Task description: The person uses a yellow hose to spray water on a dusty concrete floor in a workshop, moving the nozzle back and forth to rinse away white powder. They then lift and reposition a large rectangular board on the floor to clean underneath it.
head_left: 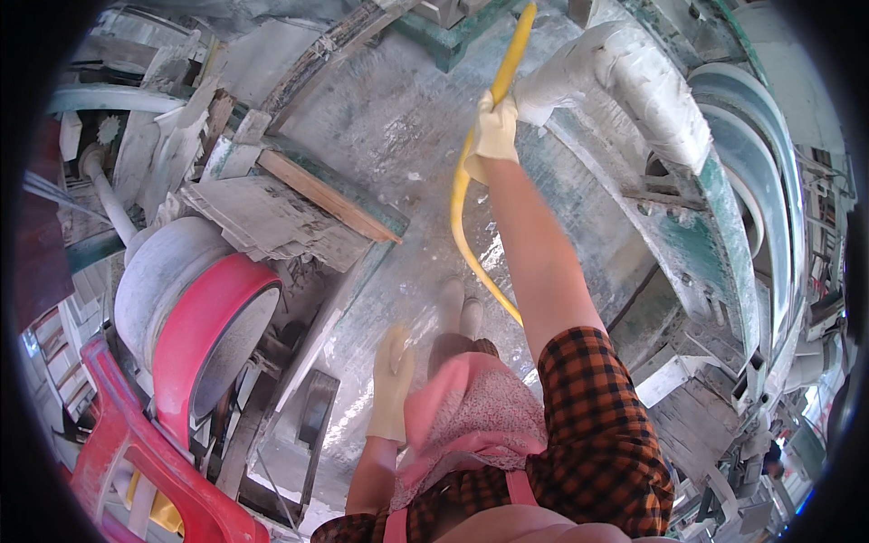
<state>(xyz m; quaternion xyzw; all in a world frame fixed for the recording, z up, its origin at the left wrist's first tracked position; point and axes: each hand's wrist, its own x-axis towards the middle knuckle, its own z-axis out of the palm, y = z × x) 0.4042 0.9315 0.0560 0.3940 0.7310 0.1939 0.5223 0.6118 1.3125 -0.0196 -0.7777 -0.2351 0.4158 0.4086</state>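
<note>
My right hand [494, 127], in a cream rubber glove, reaches far forward with its fingers wrapped round a yellow hose [461, 201]. Past the hand the hose runs up to the top edge; on the near side it bends down and passes behind my right forearm. My left hand [393, 376], gloved alike, hangs low beside my pink apron [475, 398]. Slight motion blur softens its fingers, which look loosely stretched out, and nothing shows in them. Below it lies the wet grey floor [362, 398]; my light boots [460, 312] stand just ahead of the apron.
On the left are a red round tub [204, 317], a red plastic chair [136, 452] and a stack of thin dusty sheets [272, 217] beside a wooden plank [326, 196]. To the right, a thick white-wrapped pipe [647, 86] rises by a green dusty machine frame [701, 244].
</note>
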